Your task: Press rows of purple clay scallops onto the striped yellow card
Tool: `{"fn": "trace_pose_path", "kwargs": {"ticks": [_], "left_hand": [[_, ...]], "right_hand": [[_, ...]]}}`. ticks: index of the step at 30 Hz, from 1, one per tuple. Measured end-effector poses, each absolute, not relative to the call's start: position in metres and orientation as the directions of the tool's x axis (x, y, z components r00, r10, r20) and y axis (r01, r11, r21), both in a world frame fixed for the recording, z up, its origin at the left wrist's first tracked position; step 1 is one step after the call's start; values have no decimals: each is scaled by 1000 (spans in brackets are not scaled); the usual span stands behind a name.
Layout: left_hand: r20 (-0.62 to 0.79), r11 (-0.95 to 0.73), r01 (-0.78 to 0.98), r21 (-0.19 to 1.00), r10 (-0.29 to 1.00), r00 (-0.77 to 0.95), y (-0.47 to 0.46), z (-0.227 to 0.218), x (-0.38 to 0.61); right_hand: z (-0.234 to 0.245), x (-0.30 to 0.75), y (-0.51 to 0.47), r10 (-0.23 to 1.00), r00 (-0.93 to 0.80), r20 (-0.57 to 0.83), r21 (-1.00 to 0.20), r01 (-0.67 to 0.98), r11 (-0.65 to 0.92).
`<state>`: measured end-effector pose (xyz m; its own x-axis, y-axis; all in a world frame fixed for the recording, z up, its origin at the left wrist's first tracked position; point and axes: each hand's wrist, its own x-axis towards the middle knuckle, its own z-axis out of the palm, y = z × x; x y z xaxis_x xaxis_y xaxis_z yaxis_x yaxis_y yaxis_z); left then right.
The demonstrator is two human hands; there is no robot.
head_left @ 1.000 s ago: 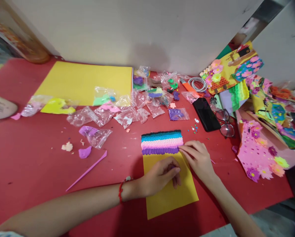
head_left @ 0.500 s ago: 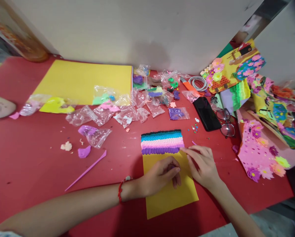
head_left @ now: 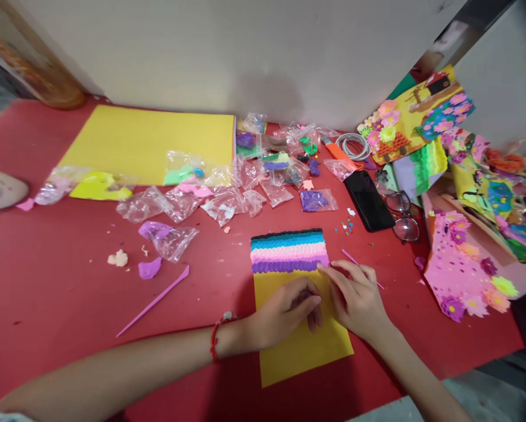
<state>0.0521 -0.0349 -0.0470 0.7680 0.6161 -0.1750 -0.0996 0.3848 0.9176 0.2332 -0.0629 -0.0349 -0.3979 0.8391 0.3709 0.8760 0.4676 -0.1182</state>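
Observation:
A yellow sheet (head_left: 306, 357) lies on the red table, its upper part covered by bands of modelling clay (head_left: 289, 251) in black, blue, white, pink and purple. My right hand (head_left: 355, 293) reaches in from the right, index fingertip touching the right end of the purple row (head_left: 284, 267). Its fingers are stretched and apart, with nothing visible between them. Over the middle of the sheet, my left hand (head_left: 284, 313) is curled closed, wearing a red bracelet (head_left: 214, 340) at the wrist. A bit of purple clay shows inside its fingers, mostly hidden.
Pink sticks lie on both sides, one left (head_left: 152, 302) and one partly behind my right hand. Clay packets (head_left: 318, 201) spread along the back. A phone (head_left: 368, 202), glasses (head_left: 406, 228) and a coiled cable (head_left: 353, 146) sit right, beside decorated clay pictures (head_left: 451, 264). A bottle (head_left: 38, 70) stands back left.
My right hand has shifted slightly left along the end of the purple row, and more of the pink stick behind it shows. My left hand stays almost still.

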Motion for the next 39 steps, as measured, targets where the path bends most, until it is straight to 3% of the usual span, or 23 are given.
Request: {"fn": "trace_pose_path", "kwargs": {"ticks": [5, 9, 13, 33, 39], "left_hand": [[-190, 378, -89, 922, 639, 745, -37, -47, 53], [-191, 382, -98, 919, 647, 738, -38, -46, 53], [-154, 363, -117, 924, 636, 756, -37, -47, 51], [-168, 452, -130, 882, 561, 811, -34, -48, 52], [-199, 483, -155, 862, 602, 773, -32, -48, 52]], "right_hand": [[-27, 234, -63, 840, -364, 402, -174, 871, 460], [-14, 234, -69, 855, -208, 475, -356, 843, 403], [-13, 225, -79, 889, -248, 385, -481, 768, 423], [-15, 215, -77, 867, -233, 441, -512, 728, 456], [-11, 231, -71, 965, 72, 253, -696, 707, 130]]}}
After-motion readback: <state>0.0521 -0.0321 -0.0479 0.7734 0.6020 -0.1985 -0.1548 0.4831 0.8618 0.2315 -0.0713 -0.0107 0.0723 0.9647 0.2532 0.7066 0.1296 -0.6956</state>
